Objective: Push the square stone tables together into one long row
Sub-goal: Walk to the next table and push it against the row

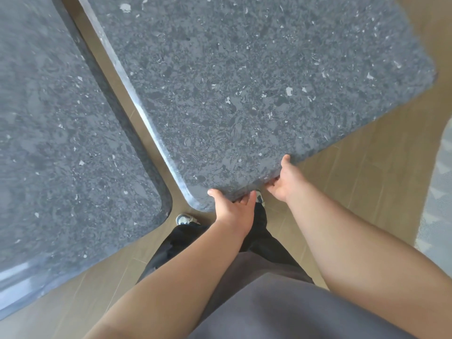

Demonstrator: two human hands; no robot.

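Two dark grey speckled stone tables fill the view. The right stone table [244, 81] lies in front of me, and both hands grip its near edge. My left hand [232, 209] holds that edge near the rounded corner, thumb on top and fingers under. My right hand [283, 179] grips the same edge a little further right, thumb on top. The left stone table [61, 143] stands apart from it, with a narrow wedge-shaped gap of floor between their facing edges.
The wooden floor [354, 167] shows in the gap and around the tables. A pale patterned rug [437, 192] lies at the right edge. My legs in black trousers and a shoe [184, 218] stand at the tables' near corners.
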